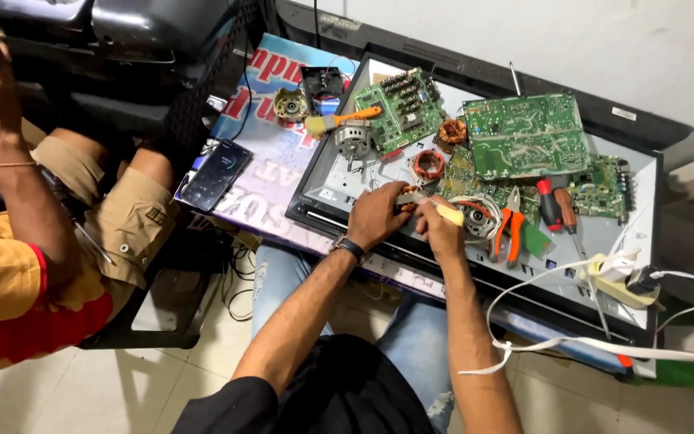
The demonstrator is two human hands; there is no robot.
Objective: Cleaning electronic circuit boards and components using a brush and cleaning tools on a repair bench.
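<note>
Cluttered workbench (604, 241), left hand (375, 215) grip closed on copper coil (408, 201), right hand (437, 227) gripping yellow-handled tool (447, 212).

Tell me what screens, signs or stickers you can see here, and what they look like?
Phone: left of the workbench, a dark rectangle, its screen lit.
Flat screen panel: lies face up under the circuit boards, pale grey with a black frame.
Banner: beneath the panel, blue with big red and white letters.
</note>
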